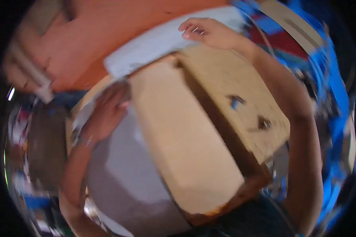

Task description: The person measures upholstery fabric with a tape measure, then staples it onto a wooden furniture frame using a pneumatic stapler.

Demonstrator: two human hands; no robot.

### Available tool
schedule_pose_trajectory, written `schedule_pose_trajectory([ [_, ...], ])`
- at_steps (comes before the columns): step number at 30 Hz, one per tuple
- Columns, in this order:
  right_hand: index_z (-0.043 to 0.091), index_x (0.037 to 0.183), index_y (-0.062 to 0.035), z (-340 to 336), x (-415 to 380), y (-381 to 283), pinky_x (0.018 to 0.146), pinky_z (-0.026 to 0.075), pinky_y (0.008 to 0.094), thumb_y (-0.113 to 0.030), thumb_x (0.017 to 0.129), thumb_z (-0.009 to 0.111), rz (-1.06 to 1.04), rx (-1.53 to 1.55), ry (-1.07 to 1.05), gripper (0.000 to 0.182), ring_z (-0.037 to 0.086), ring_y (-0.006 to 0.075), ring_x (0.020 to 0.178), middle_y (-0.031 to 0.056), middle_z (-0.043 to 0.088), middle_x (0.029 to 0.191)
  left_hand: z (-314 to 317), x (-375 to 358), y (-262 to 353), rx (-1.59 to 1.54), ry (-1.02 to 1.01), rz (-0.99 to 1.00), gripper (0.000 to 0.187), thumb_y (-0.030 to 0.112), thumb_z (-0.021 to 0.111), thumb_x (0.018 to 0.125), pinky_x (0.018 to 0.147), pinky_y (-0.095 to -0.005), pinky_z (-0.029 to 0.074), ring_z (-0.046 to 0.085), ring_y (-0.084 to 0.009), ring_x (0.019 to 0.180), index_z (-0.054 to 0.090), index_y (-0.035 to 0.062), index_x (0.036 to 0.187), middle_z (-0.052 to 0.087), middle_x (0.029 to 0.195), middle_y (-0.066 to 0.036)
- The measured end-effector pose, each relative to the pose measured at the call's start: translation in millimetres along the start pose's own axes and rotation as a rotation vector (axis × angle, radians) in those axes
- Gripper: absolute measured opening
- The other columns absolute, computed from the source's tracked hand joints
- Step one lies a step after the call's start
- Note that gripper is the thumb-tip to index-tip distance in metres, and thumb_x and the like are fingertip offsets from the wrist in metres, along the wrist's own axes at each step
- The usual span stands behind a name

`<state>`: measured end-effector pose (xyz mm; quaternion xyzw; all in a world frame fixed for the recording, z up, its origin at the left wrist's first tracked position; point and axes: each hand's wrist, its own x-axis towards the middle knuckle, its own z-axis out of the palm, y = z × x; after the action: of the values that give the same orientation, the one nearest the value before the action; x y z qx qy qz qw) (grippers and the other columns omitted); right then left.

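A cardboard box (201,134) fills the centre, tilted; the left hand (106,112) presses flat on its nine o'clock edge, the right hand (207,31) pinches white paper (154,45) at twelve o'clock

cardboard box (201,130) between left hand (106,114) and right hand (209,32), white sheet (162,41) behind it

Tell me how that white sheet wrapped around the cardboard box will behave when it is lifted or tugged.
The white sheet looks thin and probably floppy: it bends over the edge of the cardboard box instead of holding flat. It is likely light, since the right hand pinches one edge with fingertips only. Under the left hand it seems smooth, so it may slide; blur leaves the material unclear.
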<state>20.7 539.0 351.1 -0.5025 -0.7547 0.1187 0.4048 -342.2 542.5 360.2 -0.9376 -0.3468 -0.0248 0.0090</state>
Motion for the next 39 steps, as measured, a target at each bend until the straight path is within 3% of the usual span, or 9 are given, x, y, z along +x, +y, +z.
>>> schedule_pose_trajectory([
  [4, 0.049, 0.121, -0.0028, -32.1, -234.1, 154.1, 0.084, 0.045, 0.0332, -0.037, 0.085, 0.06, 0.505, -0.271, 0.209, 0.051, 0.056, 0.0225, 0.098, 0.0136, 0.059, 0.108, -13.0, -45.1, 64.9, 0.082, -0.231, 0.063, 0.073, 0.045, 0.048, 0.086, 0.108, -0.0517, 0.01, 0.016, -0.041, 0.134, 0.024, -0.0002, 0.139, 0.02, 0.145, -0.023],
  [8, 0.025, 0.141, -0.0183, 41.6, -422.3, 188.9, 0.101, 0.031, 0.0503, -0.052, 0.069, 0.069, 1.09, -0.462, -0.236, 0.091, 0.029, 0.0421, 0.129, 0.0254, 0.025, 0.141, -24.4, -64.2, 117.9, 0.099, -0.379, 0.177, 0.098, 0.065, 0.049, 0.076, 0.107, -0.0564, 0.005, 0.013, -0.042, 0.135, 0.019, -0.0034, 0.139, 0.017, 0.145, -0.023],
  [12, 0.04, 0.132, -0.0176, 78.6, -458.3, 163.2, 0.092, 0.04, 0.0464, -0.047, 0.069, 0.069, 0.983, -0.682, -0.075, 0.075, 0.042, 0.04, 0.117, 0.0221, 0.038, 0.133, -30.0, -63.4, 127.7, 0.022, -0.404, 0.158, 0.098, 0.062, 0.052, 0.075, 0.108, -0.0532, 0.006, 0.014, -0.0386, 0.135, 0.018, -0.0038, 0.139, 0.018, 0.145, -0.023],
  [18, 0.056, 0.109, -0.0137, 51.2, -393.6, 176.2, 0.049, 0.04, 0.022, -0.026, 0.085, 0.058, 0.932, 0.142, 0.599, 0.027, 0.049, 0.0075, 0.059, -0.0025, 0.054, 0.074, -61.7, -55.0, 102.3, -0.298, -0.031, 0.077, 0.079, 0.03, 0.068, 0.075, 0.108, -0.0391, 0.022, 0.031, -0.0315, 0.129, 0.029, 0.0024, 0.138, 0.033, 0.14, -0.02],
  [24, 0.046, 0.124, -0.0103, -8.9, -235.5, 73.6, 0.06, 0.042, 0.0266, -0.04, 0.087, 0.051, 0.521, 0.963, 0.588, 0.048, 0.052, 0.0129, 0.074, 0.0035, 0.055, 0.091, -63.4, 13.5, -31.0, 0.037, 0.307, -0.346, 0.046, 0.037, 0.048, 0.091, 0.093, -0.0372, 0.041, 0.052, -0.0299, 0.11, 0.05, 0.0034, 0.123, 0.053, 0.122, -0.019],
  [26, 0.046, 0.126, -0.0087, -3.6, -212.4, 71.4, 0.061, 0.042, 0.0271, -0.04, 0.086, 0.052, 0.516, 1.163, 0.536, 0.051, 0.053, 0.0149, 0.076, 0.0046, 0.056, 0.098, -10.4, 46.8, -107.8, 0.103, 0.295, -0.113, 0.041, 0.033, 0.046, 0.091, 0.088, -0.0387, 0.045, 0.053, -0.0337, 0.107, 0.05, 0.0075, 0.123, 0.054, 0.119, -0.02],
  [31, 0.046, 0.125, -0.0089, 34.1, -193.6, 19.5, 0.061, 0.043, 0.0283, -0.035, 0.082, 0.059, 0.394, 1.244, 0.254, 0.052, 0.054, 0.017, 0.079, 0.0074, 0.056, 0.106, 12.9, 93.9, -113.3, -0.003, -0.096, -0.067, 0.036, 0.035, 0.055, 0.087, 0.08, -0.0343, 0.046, 0.059, -0.0245, 0.091, 0.06, 0.0082, 0.111, 0.062, 0.101, -0.016],
  [34, 0.045, 0.126, -0.0095, 49.1, -201.1, 21.3, 0.06, 0.043, 0.0284, -0.034, 0.08, 0.062, 0.422, 1.17, 0.257, 0.055, 0.054, 0.017, 0.079, 0.0085, 0.057, 0.107, 15.7, 85.8, -90.4, -0.291, 0.023, -0.227, 0.032, 0.033, 0.059, 0.086, 0.065, -0.0317, 0.044, 0.056, -0.0161, 0.07, 0.068, 0.0024, 0.087, 0.064, 0.073, -0.012],
  [39, 0.043, 0.128, -0.0092, 70.7, -206.5, 50.3, 0.058, 0.045, 0.0294, -0.03, 0.078, 0.064, 0.491, 1.195, 0.36, 0.058, 0.055, 0.0164, 0.082, 0.0092, 0.056, 0.108, 34.2, 81.5, -91.7, -0.361, 0.171, -0.143, 0.031, 0.032, 0.058, 0.086, 0.069, -0.0315, 0.047, 0.06, -0.0172, 0.073, 0.067, 0.0023, 0.09, 0.066, 0.081, -0.013],
])
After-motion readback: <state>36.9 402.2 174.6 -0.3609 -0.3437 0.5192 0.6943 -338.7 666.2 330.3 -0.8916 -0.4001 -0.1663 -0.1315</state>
